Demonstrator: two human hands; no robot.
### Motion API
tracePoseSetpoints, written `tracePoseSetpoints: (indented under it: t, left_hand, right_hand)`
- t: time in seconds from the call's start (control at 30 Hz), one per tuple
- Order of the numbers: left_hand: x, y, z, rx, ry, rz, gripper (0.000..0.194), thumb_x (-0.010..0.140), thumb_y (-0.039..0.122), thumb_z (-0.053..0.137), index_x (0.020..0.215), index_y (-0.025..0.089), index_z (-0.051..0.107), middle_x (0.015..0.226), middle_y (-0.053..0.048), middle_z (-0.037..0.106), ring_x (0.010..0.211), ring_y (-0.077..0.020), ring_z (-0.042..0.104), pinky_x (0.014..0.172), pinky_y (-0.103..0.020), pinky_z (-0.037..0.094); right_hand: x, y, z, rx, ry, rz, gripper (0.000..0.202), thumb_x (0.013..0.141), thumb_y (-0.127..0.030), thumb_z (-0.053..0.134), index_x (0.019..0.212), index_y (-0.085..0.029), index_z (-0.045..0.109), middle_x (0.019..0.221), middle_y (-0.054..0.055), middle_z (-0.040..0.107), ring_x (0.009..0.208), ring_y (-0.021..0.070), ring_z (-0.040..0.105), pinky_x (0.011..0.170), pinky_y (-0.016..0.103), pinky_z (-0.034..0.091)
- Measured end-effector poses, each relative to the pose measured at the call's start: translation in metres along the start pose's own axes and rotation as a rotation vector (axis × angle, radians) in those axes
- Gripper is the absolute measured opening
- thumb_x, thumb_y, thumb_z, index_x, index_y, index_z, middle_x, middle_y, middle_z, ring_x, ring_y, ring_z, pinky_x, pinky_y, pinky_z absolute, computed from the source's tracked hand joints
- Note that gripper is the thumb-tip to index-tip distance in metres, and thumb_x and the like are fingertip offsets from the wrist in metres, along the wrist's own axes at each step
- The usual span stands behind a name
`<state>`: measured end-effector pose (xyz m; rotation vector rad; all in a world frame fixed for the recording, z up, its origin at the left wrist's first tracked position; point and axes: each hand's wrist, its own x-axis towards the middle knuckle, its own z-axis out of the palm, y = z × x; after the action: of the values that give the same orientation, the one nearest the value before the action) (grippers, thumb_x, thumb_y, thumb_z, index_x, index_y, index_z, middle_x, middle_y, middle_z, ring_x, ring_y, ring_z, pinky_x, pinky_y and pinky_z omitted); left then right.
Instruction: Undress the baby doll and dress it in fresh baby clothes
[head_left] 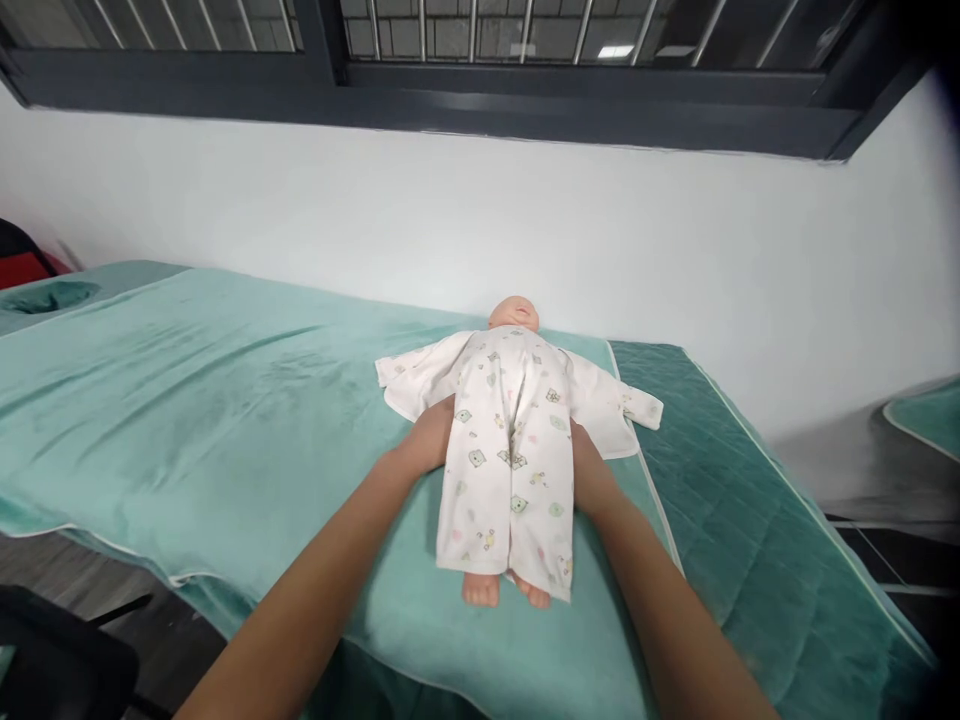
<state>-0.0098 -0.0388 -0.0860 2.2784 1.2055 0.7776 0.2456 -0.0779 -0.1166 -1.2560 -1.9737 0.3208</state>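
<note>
A baby doll (514, 312) lies on its back on the green bed cover, head toward the wall. It wears a white printed baby shirt (427, 372) with its sleeves spread out, and white patterned baby pants (480, 500) that reach up over the chest. Both doll feet (481, 589) stick out of the pant legs. At the pants' left edge, my left hand (433, 434) reaches under or behind the cloth, which hides its fingers. My right hand (590, 468) is at the opposite edge in the same way, fingers covered too.
The green cover (225, 400) spreads over the bed, with a darker quilted part (750, 520) at right. A white wall (300, 210) and a dark window frame (525, 105) stand behind. At lower left is a black chair-like object (60, 650); a red and black item (22, 265) shows far left.
</note>
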Motion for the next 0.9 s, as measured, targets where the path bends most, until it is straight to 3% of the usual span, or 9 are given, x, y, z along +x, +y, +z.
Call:
tracePoseSetpoints:
  t: [0.1,0.2,0.3,0.43,0.57,0.73,0.9]
  left_hand:
    - [-0.002,0.0,0.001,0.028,0.008,-0.051,0.032,0.082,0.031,0.058,0.111,0.021,0.066,0.116,-0.01,0.07,0.108,-0.0309,0.064,0.093,-0.041,0.051]
    - [-0.003,-0.002,0.002,0.034,0.031,-0.067,0.03,0.083,0.033,0.058,0.109,0.021,0.065,0.116,-0.01,0.07,0.11,-0.0317,0.063,0.096,-0.044,0.049]
    - [-0.003,-0.005,0.004,0.031,0.045,-0.06,0.03,0.085,0.035,0.057,0.11,0.021,0.064,0.118,-0.011,0.069,0.111,-0.0319,0.062,0.097,-0.045,0.048]
    - [-0.002,-0.007,0.006,0.008,0.057,-0.067,0.033,0.085,0.038,0.057,0.111,0.021,0.064,0.116,-0.01,0.07,0.109,-0.0314,0.063,0.096,-0.044,0.049]
    - [-0.002,-0.008,0.006,-0.01,0.067,-0.087,0.032,0.086,0.038,0.055,0.112,0.021,0.063,0.115,-0.01,0.07,0.11,-0.031,0.062,0.098,-0.044,0.048]
    - [-0.001,-0.007,0.006,-0.015,0.086,-0.099,0.03,0.089,0.033,0.049,0.113,0.023,0.063,0.116,-0.008,0.07,0.11,-0.0297,0.062,0.096,-0.042,0.049]
    - [-0.003,0.0,0.004,0.13,0.064,-0.013,0.028,0.086,0.033,0.055,0.108,0.02,0.066,0.114,-0.01,0.069,0.104,-0.0302,0.062,0.091,-0.042,0.049]
  right_hand:
    - [0.001,-0.004,0.0,-0.148,-0.07,-0.036,0.033,0.089,-0.027,0.054,0.119,-0.021,0.066,0.125,0.015,0.063,0.114,0.0312,0.055,0.092,0.044,0.044]
    - [0.003,-0.008,-0.001,-0.249,-0.045,-0.02,0.032,0.09,-0.022,0.049,0.116,-0.021,0.067,0.113,0.015,0.065,0.105,0.0303,0.056,0.088,0.044,0.043]
    - [0.003,-0.009,-0.002,-0.284,-0.004,-0.02,0.033,0.089,-0.021,0.049,0.117,-0.023,0.066,0.111,0.014,0.065,0.106,0.0311,0.054,0.086,0.043,0.043]
    - [0.004,-0.01,-0.001,-0.265,-0.041,-0.048,0.031,0.087,-0.023,0.052,0.113,-0.019,0.067,0.112,0.016,0.066,0.107,0.0324,0.054,0.088,0.045,0.042]
    - [0.005,-0.011,-0.001,-0.17,-0.046,-0.004,0.026,0.084,-0.025,0.053,0.103,-0.021,0.07,0.103,0.014,0.069,0.101,0.0324,0.057,0.091,0.049,0.042]
    - [-0.001,-0.011,-0.002,0.3,-0.004,0.139,0.027,0.081,-0.039,0.061,0.1,-0.023,0.07,0.107,0.011,0.071,0.107,0.0351,0.06,0.095,0.049,0.046]
    - [-0.008,-0.007,0.001,0.398,0.037,0.21,0.032,0.079,-0.046,0.064,0.103,-0.024,0.069,0.102,0.009,0.072,0.101,0.0328,0.064,0.088,0.047,0.051]
